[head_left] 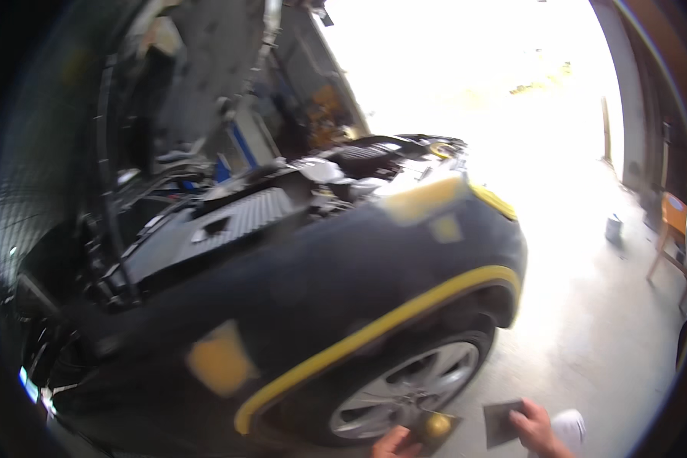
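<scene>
Low in the picture, my left hand [395, 443] is closed on the edge of a small dark flat plate [452, 433], which bears a lump of yellow putty [437, 424]. To its right my right hand [537, 429] grips a dark, square-cornered putty spreader [499, 426], thumb on its face. A gap separates the two tools. Just beyond them is a car's front wheel [408, 391] under a yellow-edged wheel arch [382, 330]. The dark fender [313, 278] carries an orange-yellow filler patch [221, 359] at left and another filler patch [424, 200] near the front.
The raised hood [206, 84] and its thin strut [108, 183] stand over the uncovered engine bay [244, 221]. At right are a wooden chair [670, 225] and a small can [614, 227] on the pale floor [572, 320]. Bright light fills the wide doorway.
</scene>
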`<action>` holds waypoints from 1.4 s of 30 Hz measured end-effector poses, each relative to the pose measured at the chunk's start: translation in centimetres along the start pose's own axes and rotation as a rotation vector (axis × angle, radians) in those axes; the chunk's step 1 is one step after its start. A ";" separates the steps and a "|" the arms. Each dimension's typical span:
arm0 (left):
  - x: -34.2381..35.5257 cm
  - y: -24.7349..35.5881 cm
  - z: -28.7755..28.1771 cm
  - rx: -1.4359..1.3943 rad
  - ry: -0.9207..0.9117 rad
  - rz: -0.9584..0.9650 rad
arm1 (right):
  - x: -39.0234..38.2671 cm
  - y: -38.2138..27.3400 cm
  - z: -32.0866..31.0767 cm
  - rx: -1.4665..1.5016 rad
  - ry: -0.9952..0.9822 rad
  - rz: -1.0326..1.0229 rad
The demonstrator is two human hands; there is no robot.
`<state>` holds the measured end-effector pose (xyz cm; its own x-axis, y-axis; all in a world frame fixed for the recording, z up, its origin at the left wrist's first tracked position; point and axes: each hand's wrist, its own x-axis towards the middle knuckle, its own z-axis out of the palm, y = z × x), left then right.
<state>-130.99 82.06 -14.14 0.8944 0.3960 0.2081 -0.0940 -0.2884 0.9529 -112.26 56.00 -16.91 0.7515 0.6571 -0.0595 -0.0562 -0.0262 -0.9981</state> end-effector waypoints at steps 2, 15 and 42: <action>1.0 2.3 2.5 -0.116 0.074 -0.137 | 2.4 -4.0 -2.0 0.080 -0.012 0.028; 11.1 8.3 20.9 -0.270 0.301 -0.204 | 10.3 -0.6 -20.3 0.891 0.045 0.172; 41.0 -7.2 39.9 -0.783 -0.226 -0.376 | 24.1 1.2 -40.1 0.249 -0.188 0.226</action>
<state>-76.22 65.57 -21.26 0.9832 0.1399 -0.1175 0.0246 0.5356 0.8441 -67.87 41.63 -20.22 0.5696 0.7829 -0.2503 -0.3817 -0.0178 -0.9241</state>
